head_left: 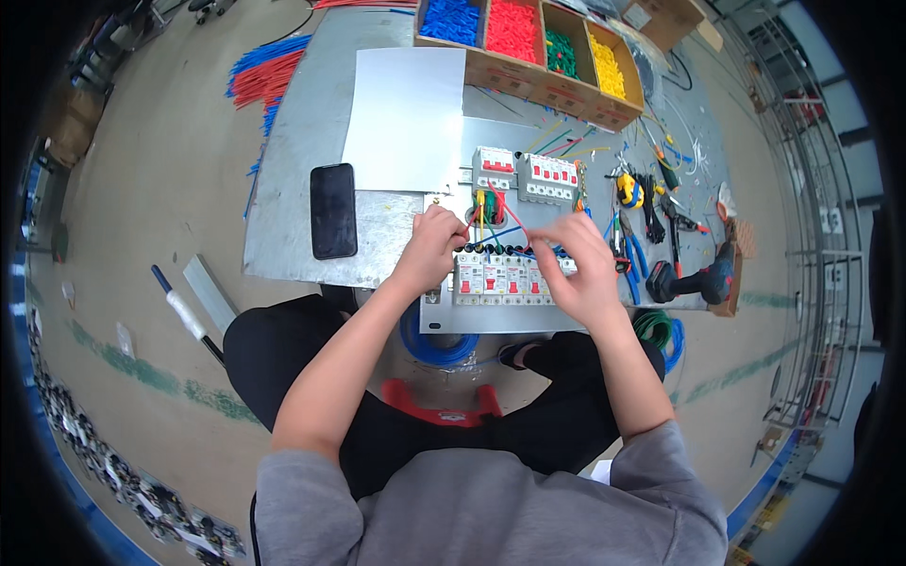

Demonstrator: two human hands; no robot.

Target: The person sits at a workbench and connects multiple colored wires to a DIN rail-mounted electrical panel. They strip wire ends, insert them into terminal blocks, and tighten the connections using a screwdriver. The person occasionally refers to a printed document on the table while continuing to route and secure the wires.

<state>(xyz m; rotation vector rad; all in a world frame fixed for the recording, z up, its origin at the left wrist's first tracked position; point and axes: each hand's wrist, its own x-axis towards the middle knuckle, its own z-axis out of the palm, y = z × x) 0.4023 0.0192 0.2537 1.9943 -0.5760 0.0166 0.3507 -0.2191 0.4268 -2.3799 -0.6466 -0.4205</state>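
My left hand [436, 243] is closed, its fingertips pinched on a thin red wire at the left of the wire bundle [488, 208]. Opposite it, my right hand [578, 266] is closed, thumb and forefinger together on a red wire [508, 206] that slants down from the bundle; this hand is slightly blurred. Below the fingers, a row of white circuit breakers [491, 280] with red levers sits on a grey metal panel [439, 319]. My right hand covers the row's right end. Two more breaker blocks, a smaller one [494, 167] and a wider one [547, 179], stand farther back.
A black phone [333, 211] and a white sheet [406, 118] lie to the left. A divided cardboard box [557, 83] of coloured terminal sleeves stands at the back. Pliers [635, 247], a yellow tape measure [629, 190] and a cordless drill [698, 280] lie on the right.
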